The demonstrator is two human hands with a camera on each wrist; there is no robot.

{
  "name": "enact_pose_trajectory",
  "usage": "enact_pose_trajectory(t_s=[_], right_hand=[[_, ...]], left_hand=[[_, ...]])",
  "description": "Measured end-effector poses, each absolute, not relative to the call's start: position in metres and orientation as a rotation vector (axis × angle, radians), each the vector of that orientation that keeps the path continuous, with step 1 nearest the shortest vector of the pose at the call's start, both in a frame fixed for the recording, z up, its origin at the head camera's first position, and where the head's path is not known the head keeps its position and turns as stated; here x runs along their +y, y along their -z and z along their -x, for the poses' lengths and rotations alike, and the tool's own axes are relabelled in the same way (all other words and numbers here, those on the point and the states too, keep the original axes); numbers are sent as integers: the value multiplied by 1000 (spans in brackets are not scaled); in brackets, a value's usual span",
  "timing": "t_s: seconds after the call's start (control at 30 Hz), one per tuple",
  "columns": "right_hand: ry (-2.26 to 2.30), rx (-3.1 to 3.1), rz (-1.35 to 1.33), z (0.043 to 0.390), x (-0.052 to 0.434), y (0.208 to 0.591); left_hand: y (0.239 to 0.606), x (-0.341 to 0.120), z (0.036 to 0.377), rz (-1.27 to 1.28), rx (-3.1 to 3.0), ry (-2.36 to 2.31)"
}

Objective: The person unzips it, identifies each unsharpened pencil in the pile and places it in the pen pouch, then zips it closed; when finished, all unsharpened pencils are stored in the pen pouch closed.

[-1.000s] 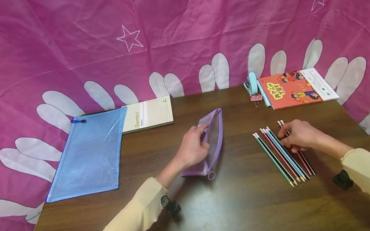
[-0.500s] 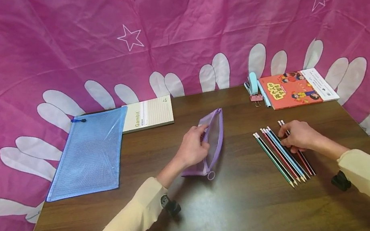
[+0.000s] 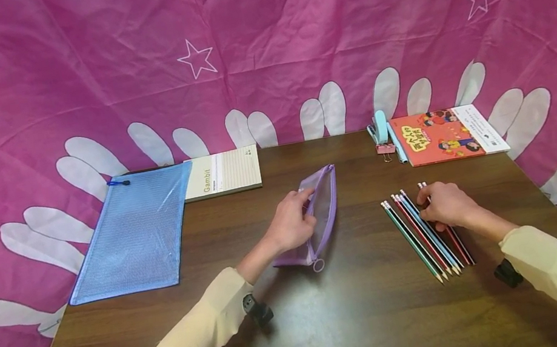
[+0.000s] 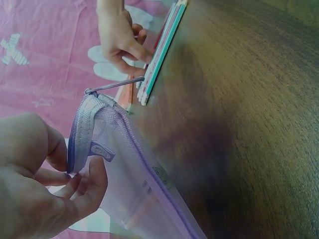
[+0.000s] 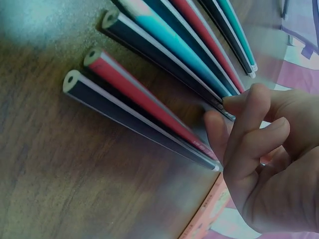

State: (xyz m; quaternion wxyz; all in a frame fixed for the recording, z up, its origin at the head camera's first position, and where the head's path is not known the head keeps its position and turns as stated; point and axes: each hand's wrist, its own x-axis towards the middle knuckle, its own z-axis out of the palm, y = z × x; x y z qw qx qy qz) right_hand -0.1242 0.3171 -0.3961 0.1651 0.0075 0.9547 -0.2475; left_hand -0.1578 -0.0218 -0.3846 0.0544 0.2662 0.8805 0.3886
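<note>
Several pencils (image 3: 417, 230), one purple pouch (image 3: 325, 212)

The left hand (image 3: 292, 220) pinches the pouch's rim, the mesh spreading under and beside it. Well apart, the right hand (image 3: 448, 205) bends over the pencils near their eraser ends; whether it grips one, I cannot tell.

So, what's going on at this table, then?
A person's left hand holds a purple mesh pouch by the edge of its open, unzipped mouth. Their right hand is down at the pencils, which lie on the table outside the pouch. Whether its fingertips grip one is hard to tell.
</note>
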Motion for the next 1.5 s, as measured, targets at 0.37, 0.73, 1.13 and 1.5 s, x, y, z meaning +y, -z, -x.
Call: enact_pose_trajectory(t_s=[0.37,0.73,1.13,1.5], right_hand=[[599,2775,10,130,314,400],[582,2777,3,132,315,399],[890,2826,25,138,299,379],[1530,2612,-148,144,254,358]], left_hand=[[385,-20,158,-782,2663,-1176],[385,-19,158,-801,2662,-1188],[383,-20,159,-779,2647,-1201],[381,-19,160,-769,2650,-1186]])
